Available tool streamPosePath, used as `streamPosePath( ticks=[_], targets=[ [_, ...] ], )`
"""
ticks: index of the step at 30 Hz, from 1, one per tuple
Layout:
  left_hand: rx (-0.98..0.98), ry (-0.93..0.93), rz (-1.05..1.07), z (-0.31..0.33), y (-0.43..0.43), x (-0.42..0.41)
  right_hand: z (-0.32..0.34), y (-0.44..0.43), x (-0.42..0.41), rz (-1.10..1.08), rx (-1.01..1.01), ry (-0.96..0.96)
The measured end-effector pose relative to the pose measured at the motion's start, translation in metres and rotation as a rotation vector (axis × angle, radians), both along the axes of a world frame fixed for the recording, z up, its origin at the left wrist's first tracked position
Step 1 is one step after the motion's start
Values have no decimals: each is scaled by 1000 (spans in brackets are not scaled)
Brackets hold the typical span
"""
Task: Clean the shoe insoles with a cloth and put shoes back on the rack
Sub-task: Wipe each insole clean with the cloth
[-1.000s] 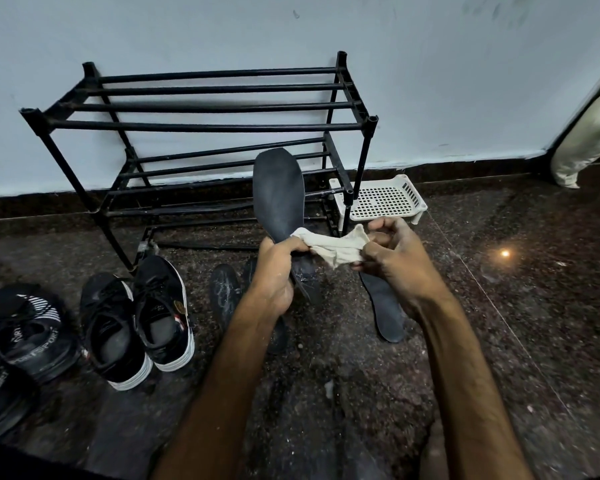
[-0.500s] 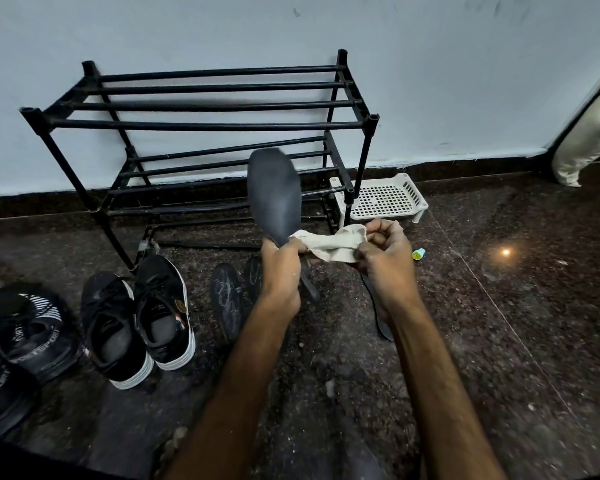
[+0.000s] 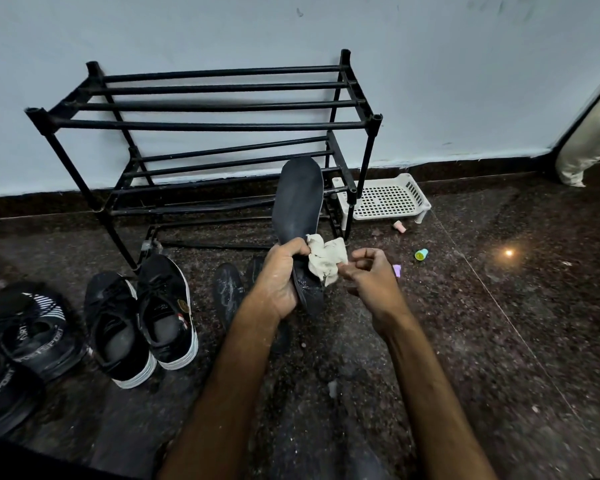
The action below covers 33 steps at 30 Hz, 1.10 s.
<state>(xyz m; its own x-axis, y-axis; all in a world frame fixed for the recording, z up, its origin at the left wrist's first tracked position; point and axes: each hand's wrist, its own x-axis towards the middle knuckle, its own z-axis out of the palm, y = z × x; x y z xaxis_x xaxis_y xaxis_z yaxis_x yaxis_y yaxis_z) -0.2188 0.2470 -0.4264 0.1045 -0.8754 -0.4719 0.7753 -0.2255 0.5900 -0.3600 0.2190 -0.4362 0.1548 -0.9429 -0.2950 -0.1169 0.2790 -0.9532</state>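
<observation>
**Insole upright in the left hand, cloth bunched between both hands**

The person is gripping a dark insole [image 3: 298, 206] with the left hand [image 3: 280, 280], fingers and thumb wrapping its lower half. The insole is standing nearly upright, its toe pointing to 12 o'clock and overlapping the right end of the black shoe rack [image 3: 222, 125] behind it. Its heel is poking out below the palm at about 5 o'clock of the hand.

A crumpled pale cloth [image 3: 326, 260] is sitting against the insole at 2 o'clock of the left hand, touching the left thumb. The right hand [image 3: 371, 277] is hovering at 3 o'clock of the cloth, fingers curling inward and the fingertips pinching the cloth's right edge. The two hands are lying close together, the cloth between them.

Another dark insole [image 3: 227, 293] is lying on the speckled floor [image 3: 499, 341] at 9 o'clock of the left hand. Black sneakers with white soles [image 3: 167, 306] are standing farther toward 9 o'clock, below the rack's left leg, and black sport shoes [image 3: 32, 336] are lying at the frame's left edge. A white perforated tray [image 3: 388, 199] is sitting at 1 o'clock of the right hand, just beside the rack.
</observation>
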Motion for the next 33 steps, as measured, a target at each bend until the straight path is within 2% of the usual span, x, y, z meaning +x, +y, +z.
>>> streamPosePath(
  ticks=[1, 4, 5, 6, 9, 11, 13, 15, 17, 20, 22, 24, 26, 27, 31, 33],
  targets=[
    [-12, 8, -7, 0, 1, 1, 1, 0, -2, 10, 27, -44],
    [-40, -41, 10, -7, -2, 4, 7, 2, -12, 35, 206, -459],
    [-48, -64, 16, -7, -2, 4, 7, 3, -16, 25, 224, -503],
    [-51, -84, 30, -6, -1, 3, 7, 3, -18, 0, 209, -470],
    [-43, -147, 57, -1, 1, -3, 8, 0, -14, -47, 11, -115],
    [-21, -183, 78, 1, 2, -6, 14, -7, -11, -11, -140, 109],
    [-32, -174, 90, 0, 1, -6, 23, -13, -16, 79, -193, 275],
    [-52, -147, 87, -1, 0, -3, 28, -12, -23, 122, -87, 135],
    [-56, -111, 79, -3, 0, -3, 22, -6, -27, -19, -61, 18],
    [-60, -121, 95, 0, 1, -3, 21, 1, -27, -252, -263, 124],
    [-90, -122, 96, -2, 1, -2, 30, 1, -22, -140, -349, 189],
    [-104, -144, 102, -4, 1, -2, 41, 1, -13, 94, -261, 176],
    [-117, -195, 90, -4, 2, -7, 41, 5, -8, 277, -234, 331],
    [-122, -219, 81, -3, 3, -9, 36, 7, -6, 294, -197, 349],
    [-101, -251, 55, -2, 4, -11, 28, 10, -14, 214, 36, -1],
    [-73, -258, 50, -2, 5, -9, 29, 3, -22, 147, 81, -90]
  ],
)
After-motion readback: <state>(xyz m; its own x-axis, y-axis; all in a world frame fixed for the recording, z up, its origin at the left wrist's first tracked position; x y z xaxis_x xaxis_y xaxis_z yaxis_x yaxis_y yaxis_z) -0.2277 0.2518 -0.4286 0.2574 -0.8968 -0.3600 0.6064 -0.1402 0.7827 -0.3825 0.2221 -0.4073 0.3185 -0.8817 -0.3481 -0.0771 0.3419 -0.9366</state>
